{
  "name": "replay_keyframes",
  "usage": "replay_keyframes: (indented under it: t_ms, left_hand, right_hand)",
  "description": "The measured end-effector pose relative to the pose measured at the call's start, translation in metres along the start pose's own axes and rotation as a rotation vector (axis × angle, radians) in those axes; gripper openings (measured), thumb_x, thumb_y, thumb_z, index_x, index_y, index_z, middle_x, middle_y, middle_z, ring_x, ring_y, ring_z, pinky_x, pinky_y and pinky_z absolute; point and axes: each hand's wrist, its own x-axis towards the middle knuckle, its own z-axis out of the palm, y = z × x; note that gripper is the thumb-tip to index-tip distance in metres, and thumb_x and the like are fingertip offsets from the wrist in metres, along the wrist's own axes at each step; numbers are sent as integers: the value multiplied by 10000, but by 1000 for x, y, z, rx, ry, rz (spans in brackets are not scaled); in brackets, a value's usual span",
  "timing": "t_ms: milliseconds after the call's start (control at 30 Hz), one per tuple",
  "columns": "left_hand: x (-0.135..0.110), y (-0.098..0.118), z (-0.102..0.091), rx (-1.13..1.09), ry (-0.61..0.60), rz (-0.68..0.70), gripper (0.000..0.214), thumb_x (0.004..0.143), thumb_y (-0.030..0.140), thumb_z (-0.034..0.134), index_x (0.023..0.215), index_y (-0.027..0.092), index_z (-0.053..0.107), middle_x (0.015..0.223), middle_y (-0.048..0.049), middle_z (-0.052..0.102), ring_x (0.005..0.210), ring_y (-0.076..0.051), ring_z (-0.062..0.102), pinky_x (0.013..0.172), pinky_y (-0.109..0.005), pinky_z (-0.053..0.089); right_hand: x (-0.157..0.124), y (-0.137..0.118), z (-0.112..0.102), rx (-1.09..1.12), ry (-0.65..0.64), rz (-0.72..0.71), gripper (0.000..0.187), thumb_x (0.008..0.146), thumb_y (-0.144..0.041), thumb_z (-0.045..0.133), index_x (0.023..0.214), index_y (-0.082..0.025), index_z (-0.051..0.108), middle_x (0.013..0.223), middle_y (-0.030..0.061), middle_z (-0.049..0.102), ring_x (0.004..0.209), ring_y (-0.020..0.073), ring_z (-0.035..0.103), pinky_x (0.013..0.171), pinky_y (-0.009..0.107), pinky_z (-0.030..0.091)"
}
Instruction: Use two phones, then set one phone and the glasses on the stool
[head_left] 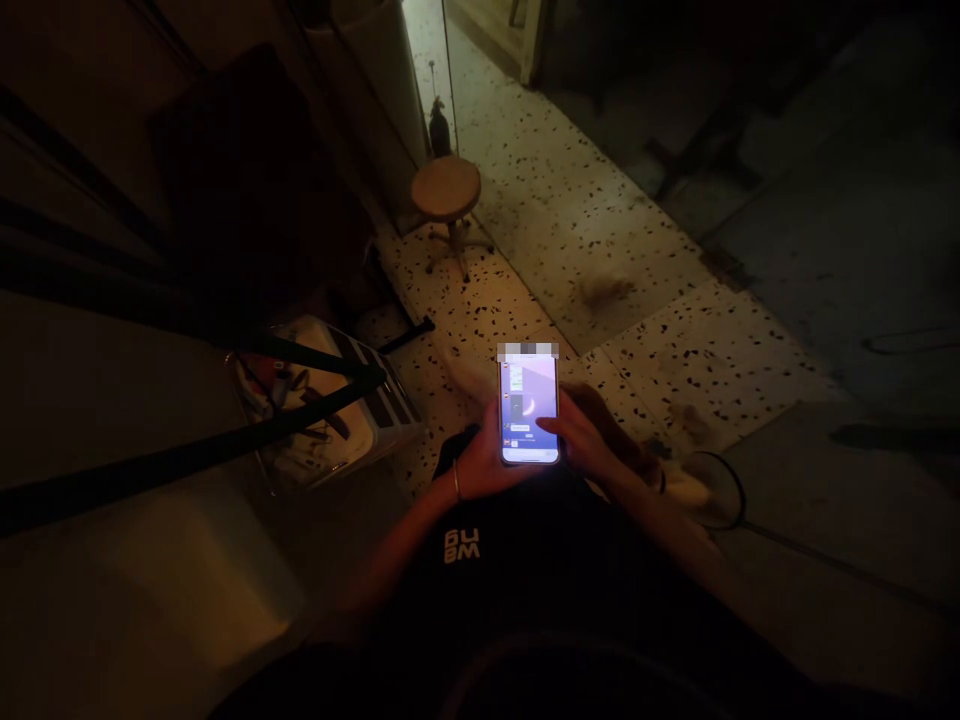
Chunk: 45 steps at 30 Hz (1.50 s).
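A lit smartphone point(529, 408) is upright in front of my lap, its screen showing a chat over a purple background with a crescent moon. My left hand point(481, 458) is wrapped round the phone's left side and lower edge, and a thin bracelet circles that wrist. From the right side, my right hand point(583, 440) grips the phone with its thumb laid over the lower right of the screen. The other fingers of both hands are hidden behind the phone.
The room is dark. Ahead on the speckled floor point(525, 230) stands a round stool point(446, 188) with a dark bottle-like object behind it. At left, a drawer cart point(330, 430) carries loose items, crossed by dark bars. A cable loop point(739, 490) lies at right.
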Motion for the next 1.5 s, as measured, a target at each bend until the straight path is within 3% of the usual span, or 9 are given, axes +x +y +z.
replay_keyframes:
  t_ms: [400,600,800,967,1300,1500]
  left_hand:
    - [-1,3,0,-19,-11,-1,994,724,439,824,1423,142,183,1377,-233,485,1224,-351,575,1017,-527,523]
    - [-1,2,-1,-8,-16,46,1021,743,453,819,1442,138,145,1418,-246,452,1288,-361,537,1062,-535,498]
    - [-3,2,-1,1,-21,6,1042,734,460,820,1447,130,135,1415,-255,458,1287,-380,538,1071,-562,484]
    - [-3,2,0,-12,-31,19,1018,737,492,813,1424,143,149,1413,-245,468,1291,-371,540,1067,-552,492]
    - [-5,1,0,-20,-30,5,1016,737,418,813,1445,153,134,1403,-234,494,1269,-349,559,1072,-548,487]
    - [-6,-2,0,-8,-17,-8,1057,735,442,817,1459,119,118,1422,-255,475,1302,-362,534,1095,-542,466]
  right_hand:
    - [-1,-1,2,-16,-7,-9,703,702,-463,706,1316,-200,491,1311,105,620,1212,298,594,1077,467,483]
    - [-5,-10,2,-193,-115,-122,809,622,-439,814,1281,-145,449,1227,158,619,1117,303,609,1005,497,507]
    - [-4,-7,4,-42,-24,-22,726,703,-504,718,1300,-180,464,1302,137,603,1176,295,600,1051,489,492]
    - [-6,-4,0,-181,-121,-96,790,652,-433,811,1293,-153,444,1272,161,611,1149,310,609,1043,521,489]
    - [-7,0,2,-66,-78,-72,674,752,-451,741,1306,-183,464,1273,122,635,1126,267,636,1012,472,525]
    - [-9,-4,-2,-221,-150,-167,786,681,-430,837,1310,-162,449,1289,153,625,1180,311,624,1024,494,519]
